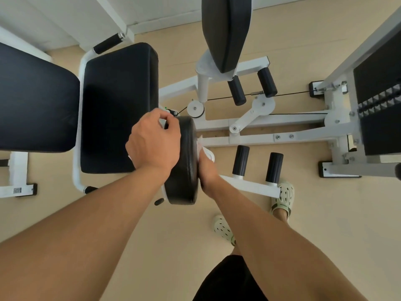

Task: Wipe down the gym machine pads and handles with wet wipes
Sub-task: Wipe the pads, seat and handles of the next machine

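Note:
A black thigh pad (pixel 184 161) stands on edge in the middle of the view, on the white machine frame (pixel 260 137). My left hand (pixel 155 141) grips the pad's upper left edge, with a bit of white showing under the fingers. Against the pad's right face, my right hand (pixel 206 170) presses a white wet wipe (pixel 206 152); the fingers are mostly hidden behind the pad. Left of the pad lie the black seat pad (pixel 118 105) and the back pad (pixel 36 101). A second black thigh pad (pixel 226 31) stands at the top.
Black foam foot pegs (pixel 240 159) (pixel 275 167) stick up beside my right arm, two more (pixel 236 90) (pixel 267 82) lie beyond. A black handle (pixel 108 43) sits above the seat. The weight stack (pixel 379 101) stands at right. My feet in pale clogs (pixel 283 196) rest on the beige floor.

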Demonstrator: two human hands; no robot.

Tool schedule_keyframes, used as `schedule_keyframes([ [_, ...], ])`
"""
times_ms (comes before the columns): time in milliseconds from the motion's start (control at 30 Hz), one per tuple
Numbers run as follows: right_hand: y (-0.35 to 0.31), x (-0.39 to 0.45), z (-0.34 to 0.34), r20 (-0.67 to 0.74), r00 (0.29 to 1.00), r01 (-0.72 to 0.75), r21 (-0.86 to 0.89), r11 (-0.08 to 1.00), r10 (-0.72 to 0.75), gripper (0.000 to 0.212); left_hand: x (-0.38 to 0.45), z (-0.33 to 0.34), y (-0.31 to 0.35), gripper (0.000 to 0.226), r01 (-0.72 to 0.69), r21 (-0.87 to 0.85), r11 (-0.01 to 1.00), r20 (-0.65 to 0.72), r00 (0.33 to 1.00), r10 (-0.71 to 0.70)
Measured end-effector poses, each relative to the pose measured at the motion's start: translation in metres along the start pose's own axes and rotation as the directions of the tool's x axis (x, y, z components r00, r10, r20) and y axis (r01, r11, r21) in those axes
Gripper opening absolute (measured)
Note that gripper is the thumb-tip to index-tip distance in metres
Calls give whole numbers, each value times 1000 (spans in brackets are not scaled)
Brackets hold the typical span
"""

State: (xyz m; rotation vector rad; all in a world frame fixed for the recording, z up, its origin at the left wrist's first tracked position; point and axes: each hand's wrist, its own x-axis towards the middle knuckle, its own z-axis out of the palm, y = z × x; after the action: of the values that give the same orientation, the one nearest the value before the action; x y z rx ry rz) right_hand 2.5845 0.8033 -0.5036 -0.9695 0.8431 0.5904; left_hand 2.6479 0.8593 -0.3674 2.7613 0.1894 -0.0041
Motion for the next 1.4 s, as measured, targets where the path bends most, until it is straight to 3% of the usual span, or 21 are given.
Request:
schedule_keyframes([
  [67, -28, -9, 6, -8, 998, 66, -16, 998, -66, 75, 1, 1, 1, 14, -6, 4, 1000, -3, 1000, 6],
  [133, -44, -25, 9, 94, 984, 153, -7, 988, -152, 69, 0, 1, 0, 13, 9, -7, 1000, -8, 1000, -9],
  [233, -32, -56, 7, 177, 946, 275, 17, 961, -273, 86, -6, 2, -3, 12, 64, -34, 997, -23, 998, -65],
  [333, -5, -65, -3, 250, 895, 392, -49, 919, -369, 75, -12, 1, -4, 11, 120, -43, 992, -18, 993, -121],
  [400, 7, -57, -14, 275, 926, 299, -110, 948, -260, 77, -13, 1, -5, 10, 138, -44, 989, -14, 990, -139],
  [500, 13, -34, -24, 238, 971, 35, -142, 989, -1, 85, -12, 0, -4, 11, 141, -39, 989, -18, 990, -142],
  [567, 9, -15, -20, 187, 979, -55, -125, 991, 78, 77, -10, 1, -3, 11, 129, -27, 991, -22, 991, -130],
  [633, 0, 6, -15, 88, 993, -73, -98, 993, 82, 85, -7, 1, -1, 11, 104, -17, 994, -24, 994, -104],
  [667, -8, 15, -13, 66, 996, -48, -71, 996, 53, 91, -6, 2, -1, 11, 90, -15, 996, -26, 996, -91],
  [733, -35, 14, -6, 80, 997, -11, -61, 998, 16, 82, -5, 3, -1, 10, 82, -18, 996, -26, 996, -82],
  [867, -63, -27, 7, 259, 943, 231, -55, 971, -209, 72, -7, 3, -5, 10, 140, -57, 988, -28, 989, -142],
  [933, -49, -62, 3, 304, 886, 391, -82, 917, -351, 63, -10, 3, -7, 9, 182, -82, 980, -23, 983, -184],
  [1000, -23, -86, -4, 292, 870, 446, -122, 887, -398, 57, -13, 2, -8, 8, 198, -105, 975, -26, 979, -202],
  [1100, 0, -91, -17, 288, 927, 296, -163, 941, -242, 66, -14, 2, -7, 10, 229, -115, 967, -31, 972, -234],
  [1200, 7, -60, -28, 246, 969, 10, -173, 985, 33, 84, -13, 2, -5, 9, 195, -121, 973, -37, 979, -200],
  [1267, 0, -34, -27, 193, 973, -105, -115, 988, 126, 63, -11, 3, -6, 9, 179, -158, 971, -23, 983, -185],
  [1400, -31, 25, -14, 91, 989, -96, -173, 980, 113, 61, -7, 3, -5, 9, 175, -217, 960, -14, 983, -183],
])
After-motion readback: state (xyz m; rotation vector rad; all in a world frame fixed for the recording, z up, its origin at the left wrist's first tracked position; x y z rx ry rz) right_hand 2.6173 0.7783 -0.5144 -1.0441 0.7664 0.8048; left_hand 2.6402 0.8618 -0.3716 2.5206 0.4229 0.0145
